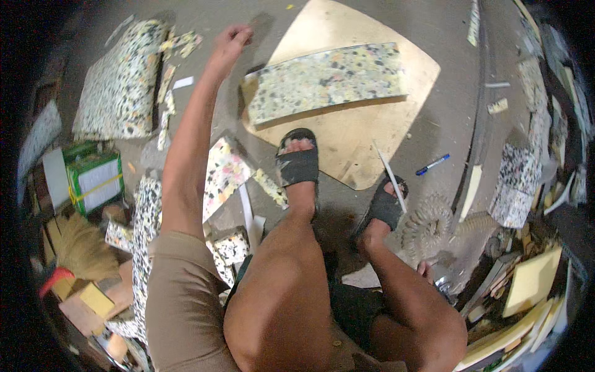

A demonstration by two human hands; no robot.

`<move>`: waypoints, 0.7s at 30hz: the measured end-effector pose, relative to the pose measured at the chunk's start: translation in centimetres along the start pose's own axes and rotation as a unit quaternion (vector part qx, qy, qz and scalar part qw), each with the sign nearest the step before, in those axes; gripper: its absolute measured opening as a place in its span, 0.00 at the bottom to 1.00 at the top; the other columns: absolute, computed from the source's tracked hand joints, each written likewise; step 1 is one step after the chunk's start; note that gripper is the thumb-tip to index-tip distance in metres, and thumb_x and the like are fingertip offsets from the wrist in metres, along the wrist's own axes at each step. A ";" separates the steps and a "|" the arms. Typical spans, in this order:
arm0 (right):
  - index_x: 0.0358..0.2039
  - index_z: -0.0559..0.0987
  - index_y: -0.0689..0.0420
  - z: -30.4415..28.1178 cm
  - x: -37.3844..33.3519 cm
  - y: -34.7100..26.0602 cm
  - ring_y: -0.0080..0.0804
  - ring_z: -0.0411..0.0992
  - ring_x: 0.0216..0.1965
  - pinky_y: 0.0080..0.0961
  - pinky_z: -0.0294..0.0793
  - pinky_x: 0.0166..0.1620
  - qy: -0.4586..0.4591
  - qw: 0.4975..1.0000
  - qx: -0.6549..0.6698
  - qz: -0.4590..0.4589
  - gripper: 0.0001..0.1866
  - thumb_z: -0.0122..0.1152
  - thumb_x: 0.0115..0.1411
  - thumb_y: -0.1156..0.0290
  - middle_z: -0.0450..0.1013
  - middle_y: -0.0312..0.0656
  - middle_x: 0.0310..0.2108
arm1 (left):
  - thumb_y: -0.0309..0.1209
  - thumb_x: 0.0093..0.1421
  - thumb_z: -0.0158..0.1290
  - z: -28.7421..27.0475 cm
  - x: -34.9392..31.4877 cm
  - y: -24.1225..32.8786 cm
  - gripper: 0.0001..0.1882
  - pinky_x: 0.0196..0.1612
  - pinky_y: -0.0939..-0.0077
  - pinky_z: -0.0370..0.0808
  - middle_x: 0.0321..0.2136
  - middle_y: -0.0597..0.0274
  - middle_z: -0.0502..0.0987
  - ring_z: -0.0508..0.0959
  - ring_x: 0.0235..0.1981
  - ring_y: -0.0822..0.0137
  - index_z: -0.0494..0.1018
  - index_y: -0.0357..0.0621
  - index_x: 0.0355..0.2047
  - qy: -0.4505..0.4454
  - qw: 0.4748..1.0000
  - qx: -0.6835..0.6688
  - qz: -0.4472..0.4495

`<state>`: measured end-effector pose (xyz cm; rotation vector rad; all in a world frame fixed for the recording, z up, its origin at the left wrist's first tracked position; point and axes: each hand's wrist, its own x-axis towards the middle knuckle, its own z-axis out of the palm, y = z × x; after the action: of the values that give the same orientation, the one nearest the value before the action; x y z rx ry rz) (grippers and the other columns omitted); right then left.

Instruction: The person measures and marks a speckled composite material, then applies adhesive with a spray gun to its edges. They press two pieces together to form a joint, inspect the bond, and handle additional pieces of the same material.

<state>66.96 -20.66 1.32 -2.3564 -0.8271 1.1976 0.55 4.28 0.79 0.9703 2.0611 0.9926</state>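
Observation:
My left arm reaches far forward, and my left hand [234,41] is closed above the floor, left of the board; nothing shows in its fingers. To its right, a rectangular speckled foam slab [328,80] lies across a pale flat board [347,149] with rounded corners. My right hand [424,270] is mostly hidden behind my right leg. Its visible fingers are curled beside a shiny metal fitting [444,285], and what they grip cannot be made out. Near them lies a clear coiled hose [429,224]. A thin pale pointed strip [392,176] crosses my right sandal.
A blue pen [432,165] lies right of the board. Thick speckled foam [121,84], a green box [94,177] and a straw broom [83,248] stand left. Foam offcuts and yellow foam pieces [533,282] are heaped at right. My sandalled feet are at the board's near edge.

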 end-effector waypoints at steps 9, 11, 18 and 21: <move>0.45 0.78 0.64 10.8 4.6 -13.3 0.59 0.74 0.36 0.45 0.72 0.41 -0.058 0.791 -0.401 -0.459 0.19 0.63 0.61 0.61 0.75 0.60 0.34 | 0.43 0.56 0.60 -14.3 -30.8 -13.6 0.23 0.51 0.59 0.73 0.43 0.42 0.79 0.78 0.47 0.45 0.77 0.39 0.46 0.185 0.917 0.326 -0.135; 0.40 0.79 0.63 12.0 4.7 -13.2 0.58 0.73 0.33 0.45 0.71 0.37 -0.071 0.763 -0.460 -0.448 0.14 0.62 0.62 0.64 0.75 0.58 0.31 | 0.43 0.54 0.61 -14.6 -34.7 -14.9 0.26 0.54 0.57 0.71 0.46 0.43 0.78 0.75 0.51 0.45 0.76 0.39 0.48 0.130 0.927 0.312 -0.162; 0.42 0.78 0.62 11.6 7.9 -10.9 0.60 0.73 0.35 0.49 0.70 0.40 -0.074 0.816 -0.365 -0.442 0.15 0.60 0.61 0.64 0.75 0.58 0.33 | 0.45 0.53 0.62 -11.1 -32.6 -14.2 0.30 0.65 0.45 0.57 0.61 0.42 0.64 0.61 0.64 0.40 0.75 0.40 0.51 0.076 0.843 0.532 -0.015; 0.44 0.77 0.62 11.1 9.1 -9.9 0.57 0.74 0.37 0.49 0.72 0.39 -0.023 0.784 -0.437 -0.441 0.17 0.60 0.62 0.62 0.76 0.57 0.36 | 0.45 0.54 0.62 -10.4 -30.3 -13.6 0.29 0.66 0.41 0.53 0.64 0.42 0.60 0.55 0.67 0.40 0.75 0.40 0.52 0.054 0.889 0.444 -0.098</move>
<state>58.80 -6.61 -4.93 -1.9246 -2.5416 0.4587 3.58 -30.40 1.60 1.0947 2.6912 -0.0709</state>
